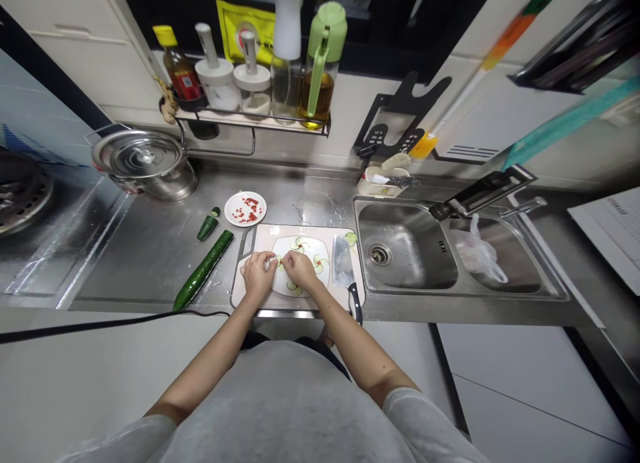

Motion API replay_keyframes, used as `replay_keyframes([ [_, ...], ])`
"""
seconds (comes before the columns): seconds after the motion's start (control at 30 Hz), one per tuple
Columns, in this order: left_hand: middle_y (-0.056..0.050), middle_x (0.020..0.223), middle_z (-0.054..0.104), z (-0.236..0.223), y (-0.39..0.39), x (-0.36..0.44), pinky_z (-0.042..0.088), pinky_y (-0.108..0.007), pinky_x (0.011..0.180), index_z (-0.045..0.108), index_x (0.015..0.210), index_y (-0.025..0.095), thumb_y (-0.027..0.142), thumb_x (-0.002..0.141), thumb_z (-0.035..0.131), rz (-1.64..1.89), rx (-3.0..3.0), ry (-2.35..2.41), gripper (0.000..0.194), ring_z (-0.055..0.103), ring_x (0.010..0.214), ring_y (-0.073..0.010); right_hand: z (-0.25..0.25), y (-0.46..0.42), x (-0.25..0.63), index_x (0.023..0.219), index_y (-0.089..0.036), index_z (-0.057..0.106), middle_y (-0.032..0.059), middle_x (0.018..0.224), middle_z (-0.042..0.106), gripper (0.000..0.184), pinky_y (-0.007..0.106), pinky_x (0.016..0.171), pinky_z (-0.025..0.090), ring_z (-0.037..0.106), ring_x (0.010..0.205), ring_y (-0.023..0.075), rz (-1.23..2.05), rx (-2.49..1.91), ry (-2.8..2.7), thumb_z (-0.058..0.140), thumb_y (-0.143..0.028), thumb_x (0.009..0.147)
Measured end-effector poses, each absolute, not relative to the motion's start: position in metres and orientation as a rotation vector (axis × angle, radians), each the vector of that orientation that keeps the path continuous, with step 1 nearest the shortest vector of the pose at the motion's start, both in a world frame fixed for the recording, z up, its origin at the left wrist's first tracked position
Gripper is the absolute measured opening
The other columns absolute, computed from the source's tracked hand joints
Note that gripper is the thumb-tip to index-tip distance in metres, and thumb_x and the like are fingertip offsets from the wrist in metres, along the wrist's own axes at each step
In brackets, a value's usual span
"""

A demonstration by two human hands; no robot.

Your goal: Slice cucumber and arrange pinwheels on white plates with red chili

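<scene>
A white square plate [305, 288] lies on the pale cutting board [265, 235], with thin cucumber slices [320, 263] fanned out on it in several pinwheels with small red centres. My left hand [259, 274] is at the plate's left side, thumb and fingers bent together beside a pinwheel. Close to it, my right hand [299, 269] curls over the plate with its fingertips pinched. Whatever either hand pinches is too small or hidden to tell. On the board's right side rests a cleaver [343, 263], its black handle [355, 304] past the front edge.
Left of the board lie a long cucumber [203, 270] and a short cut piece [207, 225]. A small white plate [229, 211] of red bits sits behind. A steel pot [170, 185] stands back left, and a double sink [415, 276] is at right. Bottles line a wall rack [255, 119].
</scene>
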State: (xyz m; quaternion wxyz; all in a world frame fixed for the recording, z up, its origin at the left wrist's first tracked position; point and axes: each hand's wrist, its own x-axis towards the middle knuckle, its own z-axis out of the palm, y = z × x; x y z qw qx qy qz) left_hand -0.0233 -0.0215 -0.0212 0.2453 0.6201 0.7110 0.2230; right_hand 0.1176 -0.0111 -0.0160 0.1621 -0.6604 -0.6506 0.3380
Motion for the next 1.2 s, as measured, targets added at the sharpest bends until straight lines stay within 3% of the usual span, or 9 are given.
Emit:
replay_keyframes([
  [1.2,-0.006,0.100,0.065,-0.0280,-0.0174,-0.0165,0.032,-0.039,0.089,0.069,0.095,0.026,0.034,0.084,0.060,0.520,1.700,1.936,0.017,0.057,0.100,-0.0251,-0.0136,-0.0071,0.1113,0.090,-0.019,0.060,0.0053,0.091,0.065,0.013,0.025,0.061,0.029,0.055,0.078,0.0158,0.947,-1.994,-2.002,0.048,-0.022,0.091],
])
